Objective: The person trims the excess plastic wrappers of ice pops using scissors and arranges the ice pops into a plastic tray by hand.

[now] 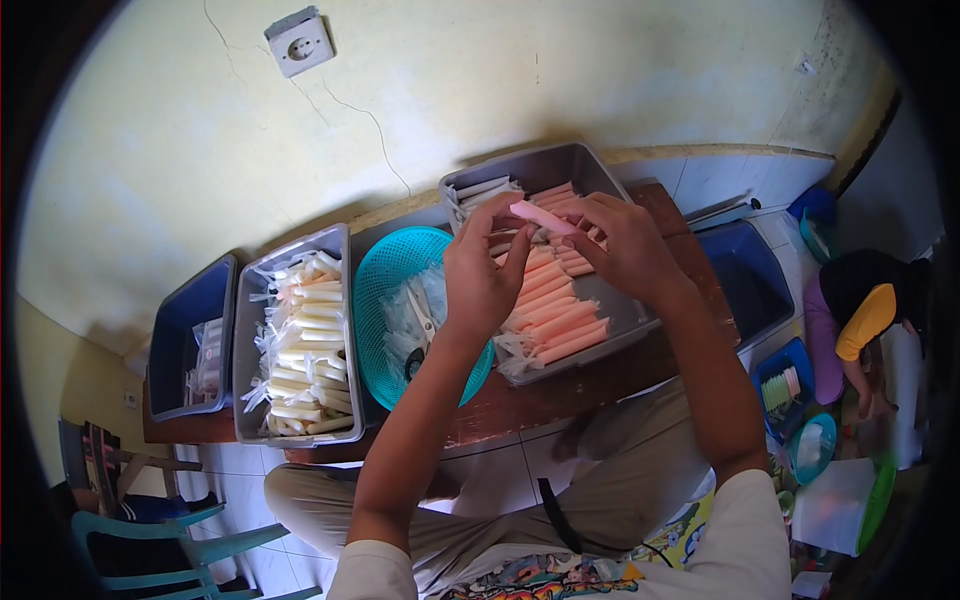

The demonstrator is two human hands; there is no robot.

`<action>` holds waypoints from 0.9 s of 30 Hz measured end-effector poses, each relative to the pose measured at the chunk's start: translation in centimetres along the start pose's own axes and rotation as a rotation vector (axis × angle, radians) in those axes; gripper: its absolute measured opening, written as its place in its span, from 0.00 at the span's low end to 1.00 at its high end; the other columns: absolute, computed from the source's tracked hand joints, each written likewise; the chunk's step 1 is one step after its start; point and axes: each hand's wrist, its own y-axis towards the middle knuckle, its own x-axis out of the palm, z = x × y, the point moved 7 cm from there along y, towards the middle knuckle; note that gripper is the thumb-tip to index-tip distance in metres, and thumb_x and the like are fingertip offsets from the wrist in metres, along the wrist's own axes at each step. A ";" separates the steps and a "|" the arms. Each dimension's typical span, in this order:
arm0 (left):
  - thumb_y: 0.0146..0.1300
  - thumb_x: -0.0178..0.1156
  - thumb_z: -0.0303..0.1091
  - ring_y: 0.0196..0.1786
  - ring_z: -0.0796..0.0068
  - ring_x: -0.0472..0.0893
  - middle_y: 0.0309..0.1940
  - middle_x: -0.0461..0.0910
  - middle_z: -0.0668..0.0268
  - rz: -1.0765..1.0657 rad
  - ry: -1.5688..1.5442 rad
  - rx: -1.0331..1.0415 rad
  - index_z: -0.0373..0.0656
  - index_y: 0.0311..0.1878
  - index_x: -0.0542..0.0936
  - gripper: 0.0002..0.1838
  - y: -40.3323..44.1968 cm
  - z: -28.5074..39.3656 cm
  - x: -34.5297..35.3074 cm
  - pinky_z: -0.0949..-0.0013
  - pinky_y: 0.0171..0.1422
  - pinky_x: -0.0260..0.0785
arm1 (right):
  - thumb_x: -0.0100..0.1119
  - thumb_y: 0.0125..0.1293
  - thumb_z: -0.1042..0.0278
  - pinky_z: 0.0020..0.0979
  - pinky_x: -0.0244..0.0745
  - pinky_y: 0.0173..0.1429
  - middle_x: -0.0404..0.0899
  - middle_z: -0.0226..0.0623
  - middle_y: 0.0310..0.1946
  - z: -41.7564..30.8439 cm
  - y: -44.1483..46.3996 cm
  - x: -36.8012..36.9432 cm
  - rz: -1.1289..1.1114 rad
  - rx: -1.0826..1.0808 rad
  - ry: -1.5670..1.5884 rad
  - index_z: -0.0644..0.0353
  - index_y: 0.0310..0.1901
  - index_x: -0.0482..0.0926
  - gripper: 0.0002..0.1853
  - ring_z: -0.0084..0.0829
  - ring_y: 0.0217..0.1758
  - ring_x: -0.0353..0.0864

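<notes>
While the left hand (478, 265) curls around one end of a pink tube (541, 216), the right hand (622, 250) pinches the other end, both nearly closed. The tube is held above the pink-filled tray (630, 318), to the right of the turquoise basket (372, 300). The work looks well along: many pink tubes (570, 335) already lie in rows right of the basket, and the cream-filled tray (354, 350) just left of it is heaped. Only the raised tube is being handled; clear plastic (398, 330) and scissors (421, 312) lie in the basket, and how much is left I cannot tell. Right of the basket, the pink-filled tray has some bare bottom toward its right front corner. Behind the basket the wall (420, 90) limits reach; before it, little desk (480, 425) shows, while the air above seems freest.
</notes>
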 end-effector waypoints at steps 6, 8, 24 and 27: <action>0.73 0.70 0.25 0.50 0.70 0.91 0.49 0.90 0.57 -0.062 0.005 -0.144 0.39 0.60 0.81 0.15 0.0 -3.2 4.1 0.66 0.56 0.86 | 0.69 0.71 0.67 0.40 0.83 0.50 0.87 0.41 0.43 5.3 -1.1 -1.3 -0.008 0.020 -0.237 0.57 0.53 0.86 0.11 0.43 0.42 0.88; 0.73 0.70 0.26 0.48 0.71 0.91 0.47 0.90 0.58 -0.088 0.005 -0.151 0.39 0.57 0.82 0.13 0.0 -4.4 5.4 0.66 0.55 0.86 | 0.67 0.71 0.67 0.43 0.83 0.53 0.87 0.40 0.44 6.9 -1.6 -1.2 0.017 -0.021 -0.303 0.55 0.52 0.86 0.10 0.45 0.47 0.87; 0.65 0.75 0.33 0.46 0.53 0.91 0.40 0.91 0.52 -0.538 0.386 -0.170 0.39 0.46 0.85 0.12 -1.1 -10.8 11.7 0.55 0.53 0.81 | 0.62 0.66 0.76 0.47 0.84 0.58 0.89 0.39 0.45 14.3 -4.7 3.5 -0.264 0.211 -0.550 0.55 0.44 0.86 0.08 0.46 0.54 0.89; 0.65 0.74 0.35 0.46 0.51 0.90 0.42 0.91 0.51 -0.623 0.441 -0.173 0.39 0.46 0.87 0.11 -1.9 -10.9 12.3 0.53 0.53 0.80 | 0.63 0.65 0.77 0.47 0.86 0.56 0.89 0.40 0.45 14.8 -5.2 4.6 -0.318 0.205 -0.621 0.56 0.43 0.87 0.08 0.45 0.53 0.90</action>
